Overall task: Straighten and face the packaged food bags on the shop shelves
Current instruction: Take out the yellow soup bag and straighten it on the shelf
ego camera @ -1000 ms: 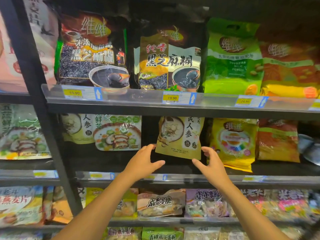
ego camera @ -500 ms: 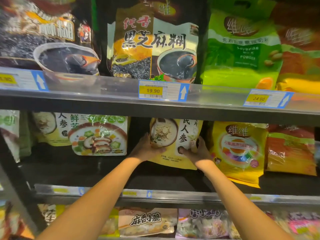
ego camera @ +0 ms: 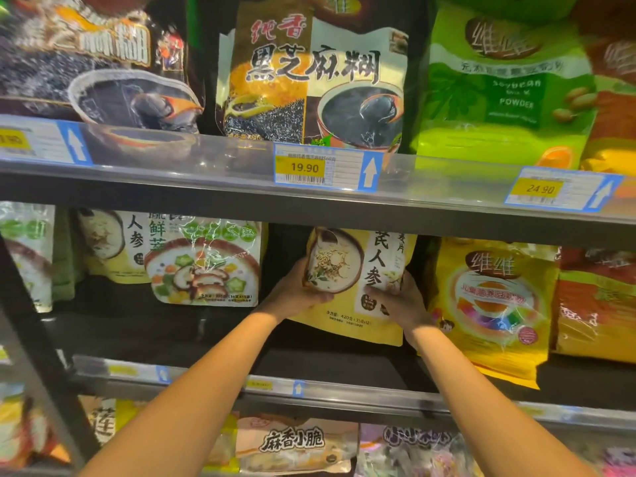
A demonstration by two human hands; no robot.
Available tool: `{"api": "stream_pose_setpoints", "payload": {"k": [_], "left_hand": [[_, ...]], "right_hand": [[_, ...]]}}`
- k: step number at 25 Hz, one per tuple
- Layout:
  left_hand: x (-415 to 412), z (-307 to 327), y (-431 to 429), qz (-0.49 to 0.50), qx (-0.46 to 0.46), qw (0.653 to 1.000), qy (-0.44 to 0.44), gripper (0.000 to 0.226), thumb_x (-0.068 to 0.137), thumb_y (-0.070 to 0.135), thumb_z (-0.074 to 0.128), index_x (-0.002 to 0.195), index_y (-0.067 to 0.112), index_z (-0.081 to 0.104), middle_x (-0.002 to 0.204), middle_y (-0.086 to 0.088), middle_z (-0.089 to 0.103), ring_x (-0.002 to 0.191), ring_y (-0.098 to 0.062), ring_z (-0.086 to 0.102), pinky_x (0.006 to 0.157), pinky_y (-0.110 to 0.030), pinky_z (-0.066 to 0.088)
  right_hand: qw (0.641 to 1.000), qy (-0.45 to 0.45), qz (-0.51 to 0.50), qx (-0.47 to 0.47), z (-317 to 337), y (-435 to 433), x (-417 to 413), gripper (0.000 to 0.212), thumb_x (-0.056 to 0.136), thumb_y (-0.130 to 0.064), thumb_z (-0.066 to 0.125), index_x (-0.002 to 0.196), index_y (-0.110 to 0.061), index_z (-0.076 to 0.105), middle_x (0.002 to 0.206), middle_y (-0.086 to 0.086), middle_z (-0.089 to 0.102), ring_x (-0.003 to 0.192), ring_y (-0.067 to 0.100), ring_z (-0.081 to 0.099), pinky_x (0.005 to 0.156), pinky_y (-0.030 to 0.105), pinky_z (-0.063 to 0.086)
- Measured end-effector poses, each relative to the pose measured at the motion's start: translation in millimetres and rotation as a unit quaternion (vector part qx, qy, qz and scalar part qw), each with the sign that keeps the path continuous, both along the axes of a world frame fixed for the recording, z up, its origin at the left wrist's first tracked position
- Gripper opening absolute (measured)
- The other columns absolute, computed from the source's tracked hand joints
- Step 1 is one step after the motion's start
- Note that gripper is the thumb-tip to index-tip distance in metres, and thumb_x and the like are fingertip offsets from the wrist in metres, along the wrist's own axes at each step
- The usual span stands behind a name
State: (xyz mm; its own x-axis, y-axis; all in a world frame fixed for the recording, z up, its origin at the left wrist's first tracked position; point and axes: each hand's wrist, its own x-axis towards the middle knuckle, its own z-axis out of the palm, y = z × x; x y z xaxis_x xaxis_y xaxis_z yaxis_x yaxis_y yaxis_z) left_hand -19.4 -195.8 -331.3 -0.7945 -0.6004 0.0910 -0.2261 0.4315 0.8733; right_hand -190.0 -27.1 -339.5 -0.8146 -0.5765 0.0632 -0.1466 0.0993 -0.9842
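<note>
A yellow ginseng oat bag (ego camera: 347, 321) with a bowl picture stands on the middle shelf, tilted a little. My left hand (ego camera: 297, 290) grips its left edge and my right hand (ego camera: 401, 301) grips its right side, thumbs on the front. To its left stands a vegetable-and-mushroom porridge bag (ego camera: 203, 266) overlapping another ginseng bag (ego camera: 110, 242). To its right stands a yellow bag with a colourful ring (ego camera: 492, 304), leaning forward, its lower corner past the shelf edge.
The upper shelf (ego camera: 206, 177) holds black sesame paste bags (ego camera: 309, 74) and a green soybean powder bag (ego camera: 502, 84), with price tags on its rail. The lower shelf holds several snack bags (ego camera: 292, 445). A dark upright post (ego camera: 38, 356) crosses the left side.
My hands went from open in front of the ginseng oat bag to gripping both its sides. The view has moved closer to the shelves.
</note>
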Motion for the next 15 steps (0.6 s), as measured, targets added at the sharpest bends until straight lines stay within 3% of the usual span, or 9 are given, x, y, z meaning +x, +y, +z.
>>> {"api": "stream_pose_setpoints", "payload": {"k": [3, 8, 10, 13, 15], "left_hand": [[15.1, 6.1, 7.9, 0.003, -0.008, 1.000, 0.002, 0.087, 0.081, 0.021, 0.087, 0.151, 0.025, 0.037, 0.128, 0.014, 0.058, 0.132, -0.019, 0.054, 0.111, -0.039, 0.044], [52.7, 26.9, 29.7, 0.017, 0.004, 1.000, -0.011, 0.095, 0.082, 0.023, 0.087, 0.158, 0.021, 0.030, 0.146, 0.001, 0.053, 0.132, -0.017, 0.049, 0.103, -0.028, 0.040], [73.3, 34.0, 40.6, 0.018, 0.005, 1.000, -0.004, 0.095, 0.082, 0.023, 0.087, 0.157, 0.021, 0.030, 0.145, -0.001, 0.053, 0.131, -0.018, 0.051, 0.103, -0.027, 0.042], [110.6, 48.6, 61.2, 0.006, 0.003, 1.000, -0.005, 0.094, 0.083, 0.029, 0.086, 0.157, 0.020, 0.029, 0.131, 0.004, 0.055, 0.118, -0.013, 0.053, 0.100, -0.027, 0.047], [133.6, 55.9, 74.2, 0.015, 0.005, 1.000, -0.005, 0.089, 0.081, 0.032, 0.088, 0.152, 0.017, 0.036, 0.129, 0.005, 0.057, 0.114, -0.014, 0.057, 0.097, -0.030, 0.051]], "right_hand": [[1.000, 0.016, -0.002, 0.002, 4.0, 3.4, 10.4, 0.080, 0.072, -0.019, 0.093, 0.141, -0.025, 0.053, 0.125, -0.004, 0.070, 0.116, 0.022, 0.067, 0.102, 0.050, 0.056], [0.999, 0.033, -0.018, 0.015, 14.4, 16.5, 40.2, 0.088, 0.074, -0.022, 0.093, 0.148, -0.022, 0.047, 0.138, 0.001, 0.064, 0.128, 0.025, 0.059, 0.107, 0.043, 0.050], [0.999, 0.030, -0.016, -0.015, 16.8, 29.2, 59.9, 0.085, 0.074, -0.018, 0.092, 0.147, -0.023, 0.047, 0.135, 0.001, 0.065, 0.123, 0.023, 0.062, 0.102, 0.040, 0.053], [0.999, 0.027, -0.013, -0.026, 26.7, 53.1, 93.2, 0.068, 0.075, -0.017, 0.092, 0.132, -0.017, 0.054, 0.119, 0.003, 0.072, 0.104, 0.018, 0.070, 0.082, 0.032, 0.058], [0.999, 0.039, -0.013, -0.014, 34.1, 68.1, 115.8, 0.058, 0.077, -0.021, 0.092, 0.122, -0.016, 0.055, 0.115, 0.001, 0.071, 0.101, 0.016, 0.069, 0.082, 0.034, 0.057]]}}
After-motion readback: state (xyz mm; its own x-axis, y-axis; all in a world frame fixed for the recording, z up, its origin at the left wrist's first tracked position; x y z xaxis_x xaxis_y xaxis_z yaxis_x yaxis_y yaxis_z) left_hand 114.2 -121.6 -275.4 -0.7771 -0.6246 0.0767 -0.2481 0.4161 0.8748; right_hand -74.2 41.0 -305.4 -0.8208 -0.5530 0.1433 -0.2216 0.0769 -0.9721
